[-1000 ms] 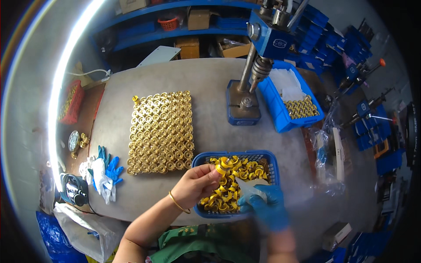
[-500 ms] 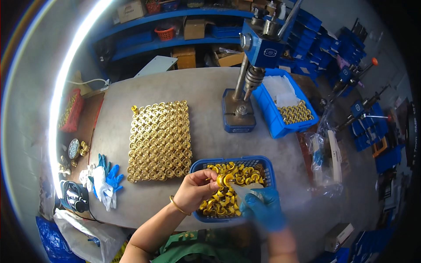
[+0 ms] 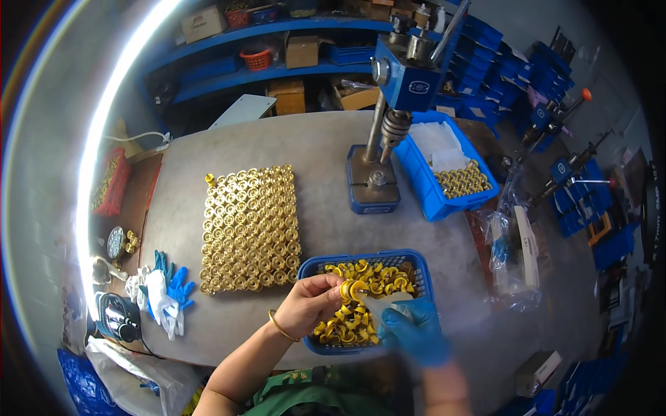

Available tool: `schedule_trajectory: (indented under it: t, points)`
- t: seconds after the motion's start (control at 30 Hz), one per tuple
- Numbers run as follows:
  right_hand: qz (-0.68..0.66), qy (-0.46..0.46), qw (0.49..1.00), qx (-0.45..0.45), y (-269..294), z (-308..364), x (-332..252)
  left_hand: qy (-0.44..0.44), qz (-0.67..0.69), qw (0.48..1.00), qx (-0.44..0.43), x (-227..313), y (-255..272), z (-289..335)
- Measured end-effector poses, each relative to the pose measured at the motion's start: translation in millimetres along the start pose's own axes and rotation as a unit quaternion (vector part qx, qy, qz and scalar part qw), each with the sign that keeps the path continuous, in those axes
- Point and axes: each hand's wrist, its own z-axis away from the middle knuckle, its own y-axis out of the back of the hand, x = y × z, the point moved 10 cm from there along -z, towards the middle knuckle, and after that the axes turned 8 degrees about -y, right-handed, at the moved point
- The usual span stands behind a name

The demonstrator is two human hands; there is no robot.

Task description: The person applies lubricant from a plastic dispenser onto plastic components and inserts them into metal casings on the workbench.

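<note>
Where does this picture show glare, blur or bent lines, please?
Head view, left: the light strip glares and looks bent; head view, lower right: the gloved right hand blurs toward its wrist; head view, centre: the table has a bowed far edge.

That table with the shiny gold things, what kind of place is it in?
Probably a small workshop or factory: a blue press stands on the table, with rows of gold-coloured parts and a basket of yellow pieces.
</note>
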Motion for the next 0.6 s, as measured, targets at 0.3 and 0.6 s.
schedule_trajectory:
  t: [0.3,0.6]
  points:
    - [0.011,0.017,1.0,-0.007,0.0,-0.7,-3.3,0.022,0.002,1.0,-0.019,-4.2,-2.8,-0.2]
    - [0.004,0.019,1.0,-0.016,-0.5,-0.7,-6.0,0.031,0.029,0.998,-0.049,-6.7,-6.5,-0.6]
